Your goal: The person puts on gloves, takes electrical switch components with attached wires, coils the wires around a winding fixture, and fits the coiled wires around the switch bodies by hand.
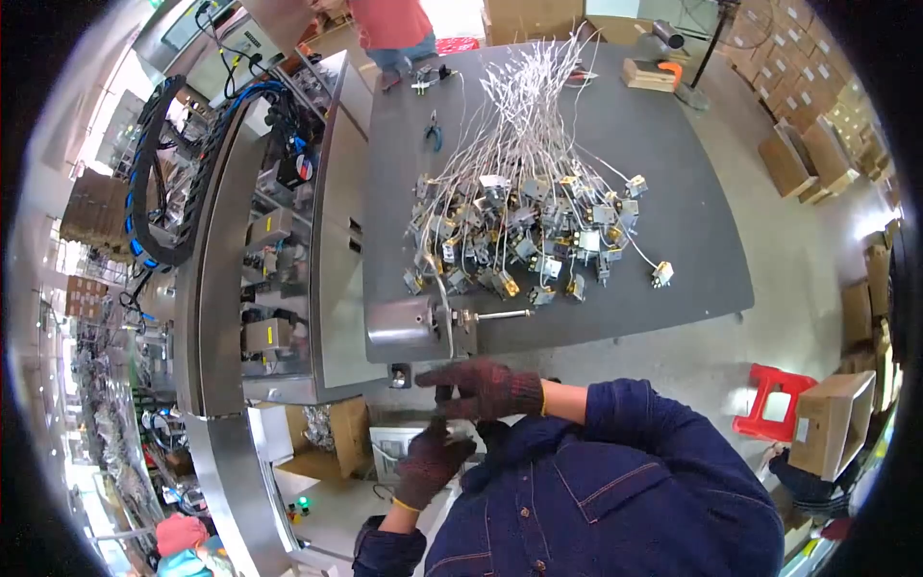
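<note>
My right hand (484, 389), in a dark red knitted glove, is in front of the table's near edge, its fingers reaching left and apart. Just below it is my left hand (432, 464), gloved alike, fingers somewhat spread. I make out nothing held in either hand. Nearest to them is a steel cylinder (402, 323) with a thin rod (502, 314) pointing right, at the table's near left corner. A small black-and-silver part (399, 376) sits beside my right fingertips. Beyond lies a heap of small metal box-shaped parts (524, 226) with long white wires (527, 96) gathered toward the back.
The dark table (687, 245) also carries pliers (434, 132) and a wooden block (650, 75) with an orange piece. Left is a metal-framed machine (216, 250); below it, an open carton (327, 442). A red stool (775, 402) and cartons (835, 423) stand right. Another person (391, 27) stands behind.
</note>
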Demonstrator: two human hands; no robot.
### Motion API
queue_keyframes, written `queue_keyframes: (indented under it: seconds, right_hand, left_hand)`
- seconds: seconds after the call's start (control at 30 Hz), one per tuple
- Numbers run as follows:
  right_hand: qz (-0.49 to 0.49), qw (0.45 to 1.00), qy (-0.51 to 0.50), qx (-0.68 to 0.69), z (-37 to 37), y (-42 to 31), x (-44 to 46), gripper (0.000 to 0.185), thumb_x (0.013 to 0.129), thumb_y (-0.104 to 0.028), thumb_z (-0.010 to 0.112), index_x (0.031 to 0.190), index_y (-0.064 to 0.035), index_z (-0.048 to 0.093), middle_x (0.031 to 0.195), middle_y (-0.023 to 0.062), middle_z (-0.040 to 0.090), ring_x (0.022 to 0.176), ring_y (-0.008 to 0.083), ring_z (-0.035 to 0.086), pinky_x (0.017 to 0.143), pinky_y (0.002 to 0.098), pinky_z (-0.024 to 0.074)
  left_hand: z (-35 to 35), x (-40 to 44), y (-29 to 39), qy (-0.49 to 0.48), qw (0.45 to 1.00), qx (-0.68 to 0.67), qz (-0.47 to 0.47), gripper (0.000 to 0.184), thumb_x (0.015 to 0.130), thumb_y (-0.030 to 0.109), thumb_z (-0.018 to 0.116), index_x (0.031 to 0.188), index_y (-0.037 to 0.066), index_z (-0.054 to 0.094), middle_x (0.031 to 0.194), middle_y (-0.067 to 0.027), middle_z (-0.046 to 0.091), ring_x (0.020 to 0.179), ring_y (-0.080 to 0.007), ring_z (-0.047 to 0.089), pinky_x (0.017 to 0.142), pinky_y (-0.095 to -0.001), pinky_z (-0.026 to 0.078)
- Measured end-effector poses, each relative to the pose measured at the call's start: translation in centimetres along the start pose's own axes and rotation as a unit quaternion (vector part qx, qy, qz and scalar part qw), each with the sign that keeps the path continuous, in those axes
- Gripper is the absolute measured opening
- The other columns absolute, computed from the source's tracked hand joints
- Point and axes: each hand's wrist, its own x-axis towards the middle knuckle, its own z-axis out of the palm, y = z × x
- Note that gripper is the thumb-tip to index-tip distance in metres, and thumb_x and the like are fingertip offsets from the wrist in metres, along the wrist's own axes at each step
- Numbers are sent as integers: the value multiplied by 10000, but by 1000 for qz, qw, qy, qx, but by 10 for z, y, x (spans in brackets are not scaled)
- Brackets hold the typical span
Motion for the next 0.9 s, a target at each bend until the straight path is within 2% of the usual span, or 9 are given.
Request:
queue_keyframes:
  seconds: [0.1,0.23,0.37,0.47,0.57,0.73,0.8,0.87,0.9]
  right_hand:
    - [-143,982,107,-56,-11,1,14,472,858,-121,644,1309,-107,504,878,90,643,760,130,595,702,315,516]
    - [-24,992,119,20,-34,-35,30,404,872,-102,621,1268,-97,543,991,92,643,828,124,591,772,322,507]
    - [-230,964,131,-27,21,3,55,358,897,-220,582,1238,-112,564,821,82,642,642,103,621,555,289,511]
    - [115,942,6,316,26,-22,45,380,934,-251,550,1296,-136,534,721,-11,562,466,45,453,403,221,386]
    - [91,905,21,415,36,-31,25,399,942,-187,536,1334,-129,488,600,-38,496,425,42,407,392,207,372]
    - [128,922,4,366,26,-19,21,423,921,-143,561,1328,-66,477,870,64,617,641,88,569,559,243,499]
    - [-122,981,109,-106,10,6,13,421,881,-113,614,1289,-68,519,1092,93,627,858,134,619,711,289,525]
    - [-57,976,69,-197,-45,-13,2,375,856,-80,639,1224,-54,571,1157,90,629,954,179,626,772,340,517]
    - [-49,890,135,-432,-59,3,-4,362,841,-67,630,1198,-36,581,1142,132,628,956,238,631,805,372,505]
  left_hand:
    - [42,-26,-122,-5,968,234,87,474,808,325,627,1182,47,545,975,-220,641,897,-378,623,770,-432,498]
    - [66,-80,-185,-104,935,280,-188,449,781,371,593,1091,49,556,998,-202,650,956,-376,617,834,-466,483]
    - [61,-117,-226,-141,918,239,-285,393,739,301,570,1047,57,587,992,-193,658,978,-387,610,839,-486,485]
    - [47,-146,-296,-164,912,306,-219,344,736,280,538,998,77,630,982,-191,663,947,-378,626,818,-479,498]
    - [20,-156,-302,-182,881,394,-189,287,720,290,528,890,127,692,933,-147,677,860,-353,651,757,-475,520]
    - [-12,-141,-284,-231,829,414,-296,331,691,322,567,927,132,702,985,-135,676,923,-334,638,819,-456,508]
    - [-13,-142,-301,-221,828,430,-284,317,680,315,580,907,134,706,956,-128,681,919,-328,642,819,-451,511]
    - [-8,-133,-289,-221,829,419,-298,306,685,315,582,896,134,708,947,-142,682,914,-321,646,815,-446,512]
    - [-7,-129,-291,-230,825,421,-298,302,688,316,583,894,136,709,940,-148,682,910,-318,648,812,-444,513]
